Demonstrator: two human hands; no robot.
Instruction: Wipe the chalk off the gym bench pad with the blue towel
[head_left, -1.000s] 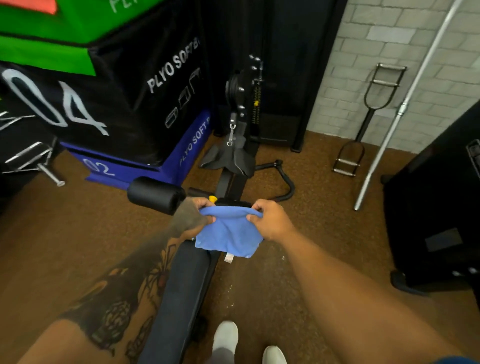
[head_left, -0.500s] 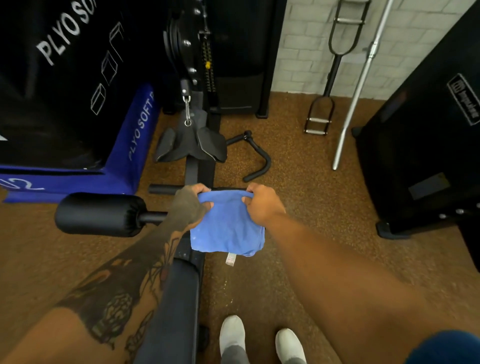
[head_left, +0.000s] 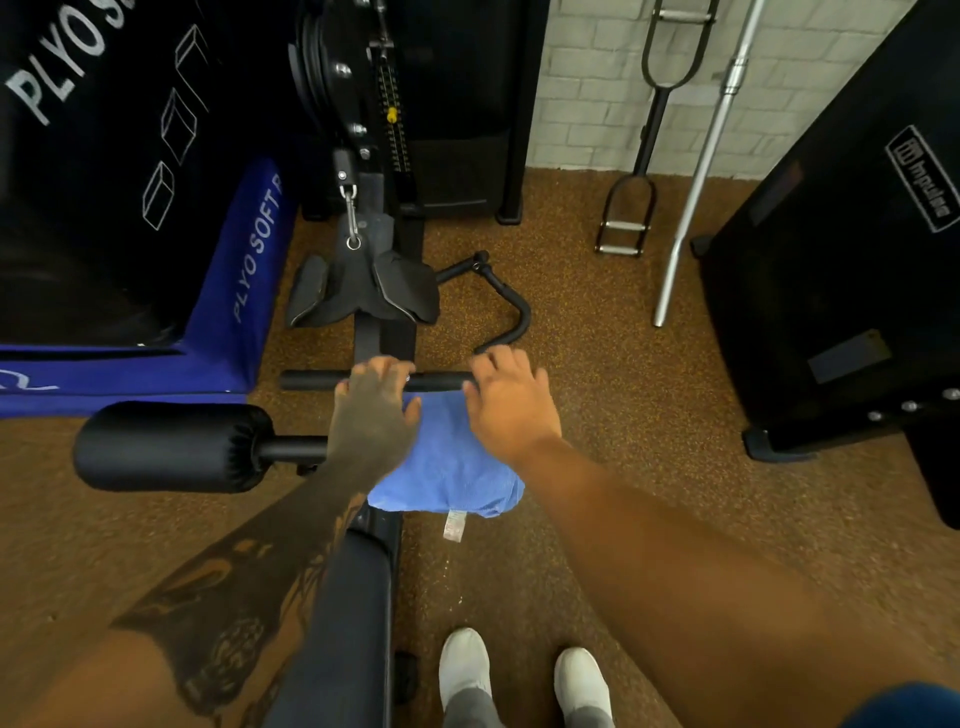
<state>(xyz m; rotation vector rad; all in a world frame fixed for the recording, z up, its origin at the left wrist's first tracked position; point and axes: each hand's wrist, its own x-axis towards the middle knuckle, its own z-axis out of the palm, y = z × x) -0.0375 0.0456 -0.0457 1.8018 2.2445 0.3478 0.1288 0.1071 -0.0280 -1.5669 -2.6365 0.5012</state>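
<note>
While pressed palm-down on the blue towel (head_left: 451, 467), left hand (head_left: 375, 415) and right hand (head_left: 511, 405) side by side, fingers spread and pointing away from the body, neither one curled into a grip. Left hand on the towel's left part, fingertips reaching over a black crossbar (head_left: 311, 381) just beyond the cloth; tattooed forearm running back toward the lower left corner. Right hand on the towel's upper right corner, fingertips at the same crossbar; bare forearm slanting down toward the lower right.

Between and under the hands, towel bunched into a soft, folded pad, light blue, finely textured, with a small white label (head_left: 455, 526) hanging from its near edge. Resting on the far end of the gym bench pad (head_left: 348, 623), a narrow black cushion running back toward the body. Cannot tell any chalk on the pad's dark surface.

Left of the hands, a black foam roller (head_left: 171, 447) on a short rod. Farther out, a grey padded strap attachment (head_left: 363, 291) clipped to a cable, blue and black plyo boxes (head_left: 244, 270), a steel barbell (head_left: 701, 171) leaning on the brick wall. Below, white shoes (head_left: 465, 662) on speckled brown floor (head_left: 623, 364).
</note>
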